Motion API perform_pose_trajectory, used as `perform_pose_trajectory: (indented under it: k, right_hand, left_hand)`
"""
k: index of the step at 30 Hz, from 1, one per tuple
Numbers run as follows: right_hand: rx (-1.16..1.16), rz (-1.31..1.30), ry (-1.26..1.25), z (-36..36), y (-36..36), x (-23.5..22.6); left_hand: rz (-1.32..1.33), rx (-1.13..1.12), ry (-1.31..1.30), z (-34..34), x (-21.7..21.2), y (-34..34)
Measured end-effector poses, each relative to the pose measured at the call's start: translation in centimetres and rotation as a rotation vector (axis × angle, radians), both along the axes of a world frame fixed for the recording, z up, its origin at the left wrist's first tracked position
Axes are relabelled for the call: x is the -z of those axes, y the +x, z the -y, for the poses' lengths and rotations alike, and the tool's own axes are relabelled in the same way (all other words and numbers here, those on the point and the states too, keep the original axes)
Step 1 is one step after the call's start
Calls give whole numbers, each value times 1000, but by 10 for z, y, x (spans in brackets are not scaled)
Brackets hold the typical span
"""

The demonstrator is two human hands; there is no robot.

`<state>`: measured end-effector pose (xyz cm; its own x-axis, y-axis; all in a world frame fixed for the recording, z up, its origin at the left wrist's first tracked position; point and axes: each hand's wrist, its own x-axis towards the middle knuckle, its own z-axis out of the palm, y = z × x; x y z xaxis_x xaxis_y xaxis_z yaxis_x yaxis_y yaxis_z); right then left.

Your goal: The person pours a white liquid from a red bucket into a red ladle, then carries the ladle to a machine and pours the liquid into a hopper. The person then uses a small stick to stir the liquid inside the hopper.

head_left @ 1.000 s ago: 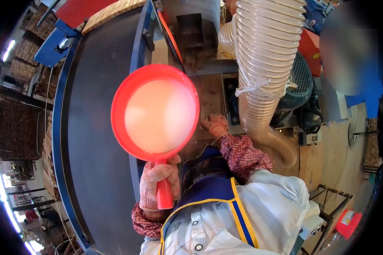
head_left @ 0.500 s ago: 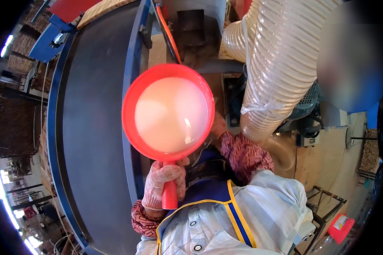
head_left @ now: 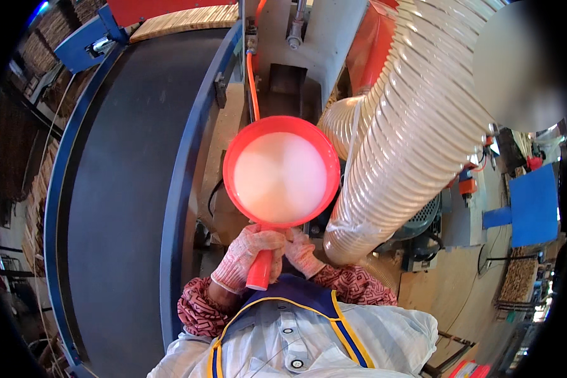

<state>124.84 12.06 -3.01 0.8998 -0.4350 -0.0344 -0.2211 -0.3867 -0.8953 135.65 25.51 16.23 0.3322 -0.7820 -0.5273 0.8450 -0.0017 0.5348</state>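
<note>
In the head view we see our gloved left hand (head_left: 240, 257) wrapped round the handle of a red dipper (head_left: 282, 125) full of milky liquid (head_left: 280, 179), which appears between the dark belt (head_left: 116, 189) and the ribbed hose (head_left: 416, 132); our right hand (head_left: 302, 255) is just beside it, fingertips hidden, so we cannot tell its grip

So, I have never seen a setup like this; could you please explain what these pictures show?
There is no robot: this is a person at work, seen from a head-worn camera looking down. The gloved left hand grips the handle of a red scoop holding pale liquid. The gloved right hand is beside the handle; I cannot tell whether it touches the scoop. On the left is a wide dark belt with wooden strips at its far end; on the right, a thick ribbed hose.
</note>
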Motion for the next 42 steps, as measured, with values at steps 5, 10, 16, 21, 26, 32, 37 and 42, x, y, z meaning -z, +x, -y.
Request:
perform_pose_trajectory:
  k: [5, 10, 16, 21, 26, 32, 37, 42]
  right_hand:
    - [-121, -98, 180, 7, 0, -32]
    - [-261, -137, 56, 15, 3, -101]
    - [-136, 331, 18, 16, 18, -155]
    - [13, 457, -305, 23, 44, -163]
    - [101, 534, -482, 17, 70, -181]
    - [137, 764, -678, 12, 94, -203]
    - [120, 834, -632, 13, 98, -210]
    - [114, 840, -645, 8, 100, -217]
  left_hand:
    - [41, -20, -8, 32, -8, 16]
    - [78, -34, -43, 38, -15, 37]
    - [53, -12, -35, 55, -12, 69]
    - [88, -18, -191, 73, 5, 81]
    - [1218, -28, -148, 83, 22, 75]
    - [1611, -235, -77, 96, 32, 70]
    - [1405, 62, 66, 94, 18, 64]
    - [1468, -30, -14, 92, 22, 65]
